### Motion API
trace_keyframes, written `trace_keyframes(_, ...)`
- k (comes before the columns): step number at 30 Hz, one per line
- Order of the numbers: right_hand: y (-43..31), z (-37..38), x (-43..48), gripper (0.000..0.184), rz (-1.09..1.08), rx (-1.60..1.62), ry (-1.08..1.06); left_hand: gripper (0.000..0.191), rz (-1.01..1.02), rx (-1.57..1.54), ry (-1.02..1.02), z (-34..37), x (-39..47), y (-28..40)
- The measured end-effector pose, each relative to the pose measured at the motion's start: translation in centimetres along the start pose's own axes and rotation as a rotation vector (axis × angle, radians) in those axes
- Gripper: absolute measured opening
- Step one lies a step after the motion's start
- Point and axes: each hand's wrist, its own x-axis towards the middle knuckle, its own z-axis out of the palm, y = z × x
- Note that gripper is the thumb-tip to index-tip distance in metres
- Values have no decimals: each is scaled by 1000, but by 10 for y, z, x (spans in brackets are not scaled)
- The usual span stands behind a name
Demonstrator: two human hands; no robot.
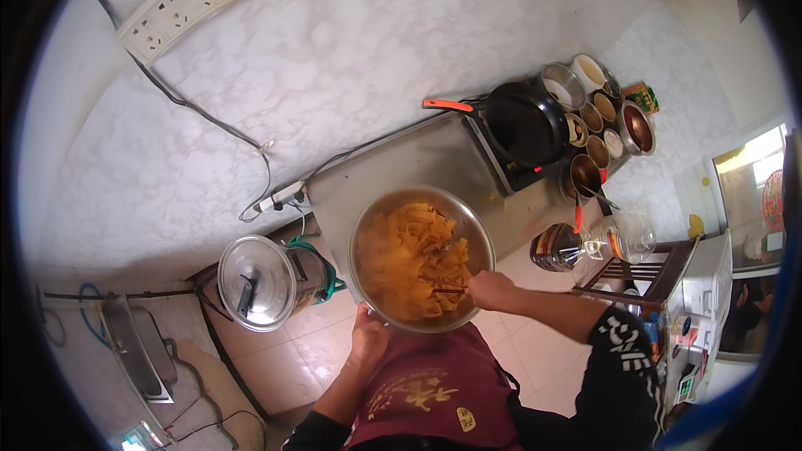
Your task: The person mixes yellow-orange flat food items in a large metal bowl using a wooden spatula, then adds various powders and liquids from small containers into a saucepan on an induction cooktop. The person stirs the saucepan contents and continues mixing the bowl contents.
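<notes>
A large stainless steel bowl (484, 225) holds orange-brown food strips (416, 244), with steam or haze over their left part. My left hand (369, 333) grips the bowl's near left rim. My right hand (490, 291) is closed around a pair of brown chopsticks (450, 288), whose far ends are among the strips. The bowl is at the near edge of a stainless steel counter (401, 160), just in front of my dark red apron (432, 388).
A black frying pan (526, 122) sits on an induction cooker (510, 183). Several seasoning bowls (603, 106) stand at the right end. Large plastic oil bottles (557, 247) are at right. A lidded metal pot (258, 282) stands at left, near a power strip (282, 196).
</notes>
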Motion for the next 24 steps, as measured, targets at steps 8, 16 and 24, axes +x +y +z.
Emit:
trace_keyframes(8,37,-82,73,15,21,-304,322,61,-5,61,-52,1,5,3)
trace_keyframes(16,13,25,21,17,-137,-103,-4,47,95,-2,48,-6,8,-21)
trace_keyframes(24,8,-60,-11,16,-251,-127,126,46,32,36,-39,13,4,-9)
